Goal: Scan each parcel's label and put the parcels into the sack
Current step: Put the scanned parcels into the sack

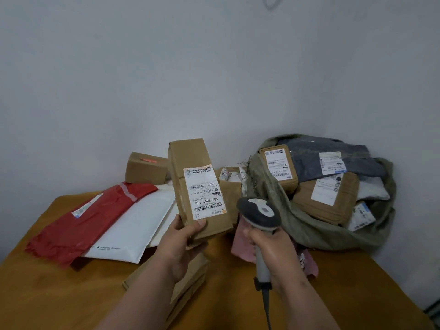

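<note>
Where grey walls (166, 79) corner, orange-brown table (357, 294), green sack (316, 229), parcels.

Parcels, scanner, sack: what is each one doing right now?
Tall cardboard box: held upright in left hand, label facing the camera.
Barcode scanner: gripped in right hand, beside the box.
Green sack: open, with several parcels inside.
Red mailer: lying flat on the table, overlapping the white mailer.

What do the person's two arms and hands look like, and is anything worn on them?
The left hand and right hand are both bare: no gloves, no rings, no watch or bracelet visible. Both forearms are uncovered as far as the picture's lower edge, so no sleeve shows. The fingernails that show are short and unpainted.
</note>
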